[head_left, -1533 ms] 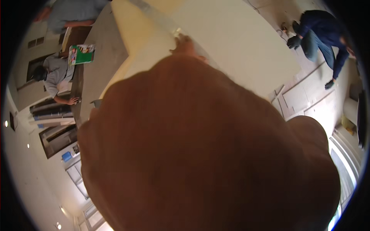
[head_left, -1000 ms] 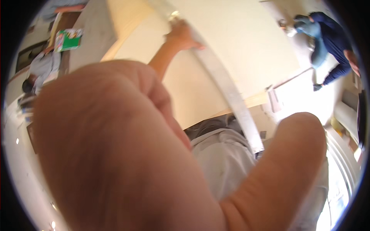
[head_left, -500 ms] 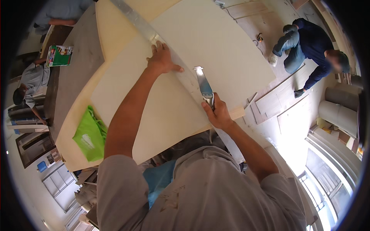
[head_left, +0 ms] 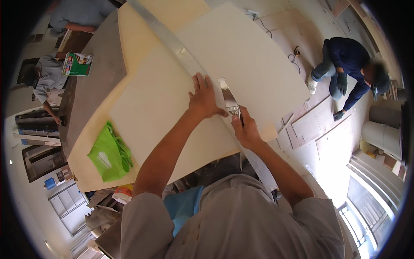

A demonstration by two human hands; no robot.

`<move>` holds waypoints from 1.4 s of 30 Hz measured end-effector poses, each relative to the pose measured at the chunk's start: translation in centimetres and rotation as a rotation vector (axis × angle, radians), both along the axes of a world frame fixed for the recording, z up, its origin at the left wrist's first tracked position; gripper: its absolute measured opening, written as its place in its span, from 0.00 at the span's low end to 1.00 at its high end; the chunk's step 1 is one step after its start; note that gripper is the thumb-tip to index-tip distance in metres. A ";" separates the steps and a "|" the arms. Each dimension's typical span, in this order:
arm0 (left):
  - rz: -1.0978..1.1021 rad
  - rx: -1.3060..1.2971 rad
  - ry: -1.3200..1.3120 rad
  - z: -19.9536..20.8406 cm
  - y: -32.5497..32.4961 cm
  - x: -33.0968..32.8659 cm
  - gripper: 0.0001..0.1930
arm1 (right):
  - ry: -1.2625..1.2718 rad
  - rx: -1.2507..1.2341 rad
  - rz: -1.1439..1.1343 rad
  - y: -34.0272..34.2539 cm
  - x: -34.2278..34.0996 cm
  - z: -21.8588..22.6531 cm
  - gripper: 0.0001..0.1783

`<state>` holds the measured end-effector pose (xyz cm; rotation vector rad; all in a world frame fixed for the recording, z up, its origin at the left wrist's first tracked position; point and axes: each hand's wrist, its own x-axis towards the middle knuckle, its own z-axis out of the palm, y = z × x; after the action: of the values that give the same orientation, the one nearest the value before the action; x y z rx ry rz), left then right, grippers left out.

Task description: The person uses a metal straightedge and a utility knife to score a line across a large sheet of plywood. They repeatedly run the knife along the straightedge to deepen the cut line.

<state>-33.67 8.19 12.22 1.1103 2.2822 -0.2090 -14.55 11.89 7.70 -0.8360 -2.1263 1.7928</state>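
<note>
A long metal straightedge (head_left: 185,55) lies diagonally over a large cream-white sheet (head_left: 258,64), running from the far left toward my body. My left hand (head_left: 203,97) presses flat on it, fingers stretched forward and thumb out to the right. Closed around a handle, my right hand (head_left: 247,131) holds a flat-bladed metal cutter (head_left: 230,97). Its shiny blade points away from me, with a small light tip beside the straightedge's right edge. Whether the tip touches the sheet I cannot tell. Most of the handle is hidden in my fingers.
A yellowish board (head_left: 99,142) lies under the sheet, with a green bag (head_left: 111,154) on its left part. Beyond stands a dark grey surface (head_left: 92,64). A person (head_left: 351,64) crouches on the floor at right; others are at left. Rolls (head_left: 381,138) lie far right.
My left hand has slid nearer along the straightedge, toward my right hand. The cutter stays in my right hand, its position little changed. The crouching person's arm has moved.
</note>
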 end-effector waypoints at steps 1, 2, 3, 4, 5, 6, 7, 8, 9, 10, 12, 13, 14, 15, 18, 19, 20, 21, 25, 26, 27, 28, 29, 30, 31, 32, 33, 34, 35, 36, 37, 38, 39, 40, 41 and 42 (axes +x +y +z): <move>0.006 0.023 -0.008 -0.2 -0.1 0.0 0.77 | 0.061 0.033 -0.041 1.0 -1.1 0.0 0.26; 0.008 0.037 -0.018 -0.4 -0.2 0.0 0.77 | 0.120 0.056 -0.087 2.0 -2.3 -0.3 0.28; 0.007 0.033 -0.017 -0.5 -0.1 -0.2 0.77 | 0.062 0.131 -0.029 3.9 -4.6 0.1 0.29; 0.006 0.027 -0.011 -0.5 0.0 -0.3 0.76 | 0.009 0.203 0.029 6.0 -7.5 0.5 0.31; -0.004 0.025 -0.008 -0.4 0.3 -0.7 0.76 | -0.038 0.267 0.105 8.1 -10.9 -0.2 0.32; -0.012 0.008 0.002 -0.2 0.4 -0.7 0.75 | -0.083 0.327 0.186 9.7 -13.9 -0.6 0.33; -0.005 -0.001 0.002 0.0 0.4 -0.8 0.75 | -0.141 0.356 0.239 10.5 -16.9 -0.3 0.34; 0.000 -0.006 -0.002 0.2 0.5 -0.7 0.75 | -0.206 0.389 0.290 11.1 -19.6 0.3 0.34; 0.008 -0.011 -0.008 0.3 0.6 -0.4 0.75 | -0.246 0.407 0.304 11.5 -21.9 0.3 0.36; 0.010 0.005 -0.013 0.5 0.7 -0.2 0.75 | -0.286 0.427 0.319 11.7 -24.0 -0.1 0.37; 0.015 0.036 -0.030 0.3 0.7 0.2 0.75 | -0.263 0.504 0.296 11.9 -26.8 -1.7 0.36; 0.006 0.023 -0.024 0.3 0.9 0.3 0.74 | -0.254 0.541 0.284 12.0 -27.7 -2.5 0.35; 0.012 0.005 -0.018 0.4 0.7 0.3 0.74 | -0.283 0.559 0.297 11.6 -28.3 -2.1 0.35; 0.018 -0.013 -0.013 0.5 0.6 0.4 0.74 | -0.312 0.578 0.309 11.4 -28.8 -1.8 0.35; 0.024 0.032 -0.059 0.6 0.6 0.4 0.74 | -0.310 0.561 0.315 11.5 -29.2 -1.8 0.34; 0.026 0.033 -0.053 0.6 0.6 0.3 0.73 | -0.294 0.542 0.313 11.6 -29.2 -2.0 0.33; 0.028 0.038 -0.047 0.5 0.6 0.3 0.73 | -0.286 0.544 0.315 11.6 -29.3 -2.2 0.33; 0.029 0.043 -0.041 0.4 0.5 0.4 0.73 | -0.277 0.546 0.316 11.6 -29.4 -2.4 0.33; 0.026 0.041 -0.066 0.3 0.4 -0.1 0.73 | -0.270 0.568 0.311 11.5 -29.7 -2.8 0.32; 0.027 0.034 -0.073 0.4 0.5 0.0 0.73 | -0.254 0.574 0.301 11.6 -29.7 -3.0 0.31; 0.028 0.027 -0.081 0.3 0.5 0.0 0.73 | -0.237 0.580 0.291 11.8 -29.7 -3.1 0.31; 0.024 0.028 -0.076 0.2 0.5 0.1 0.73 | -0.221 0.585 0.280 11.9 -29.6 -3.3 0.31; 0.022 0.029 -0.070 0.1 0.4 0.0 0.74 | -0.208 0.588 0.274 11.7 -29.6 -3.3 0.30; 0.019 0.031 -0.064 0.0 0.3 0.0 0.74 | -0.195 0.591 0.268 11.7 -29.5 -3.2 0.30; 0.017 0.030 -0.062 0.0 0.3 0.0 0.74 | -0.182 0.593 0.262 11.6 -29.5 -3.2 0.30; 0.019 0.029 -0.061 0.1 0.2 0.0 0.74 | -0.182 0.584 0.272 11.6 -29.4 -3.0 0.30; 0.021 0.027 -0.061 0.1 0.2 0.1 0.74 | -0.182 0.574 0.281 11.6 -29.3 -2.7 0.30; 0.025 0.015 -0.058 0.3 0.2 0.1 0.74 | -0.182 0.564 0.292 11.4 -29.3 -2.5 0.30; 0.022 0.006 -0.057 0.5 0.4 0.1 0.74 | -0.175 0.581 0.280 11.6 -29.4 -3.0 0.30; 0.019 -0.004 -0.056 0.6 0.5 0.1 0.74 | -0.168 0.598 0.270 11.7 -29.6 -3.4 0.29; 0.011 0.008 -0.053 0.6 0.6 0.2 0.73 | -0.161 0.615 0.260 11.9 -29.7 -3.9 0.29; 0.009 0.017 -0.048 0.6 0.5 0.2 0.73 | -0.153 0.624 0.250 11.8 -29.8 -4.0 0.29; 0.007 0.027 -0.042 0.5 0.4 0.2 0.72 | -0.146 0.632 0.240 11.8 -29.7 -4.1 0.29; 0.010 0.030 -0.046 0.4 0.3 0.2 0.72 | -0.138 0.641 0.231 11.7 -29.7 -4.3 0.29; 0.012 0.030 -0.050 0.2 0.2 0.2 0.72 | -0.174 0.600 0.268 11.7 -29.5 -3.8 0.32; 0.015 0.033 -0.055 0.0 0.1 0.1 0.72 | -0.211 0.562 0.305 11.8 -29.4 -3.1 0.35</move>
<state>-33.55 8.24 12.24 1.1018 2.2522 -0.1339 -43.91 23.71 4.64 -0.5936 -2.8167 1.1343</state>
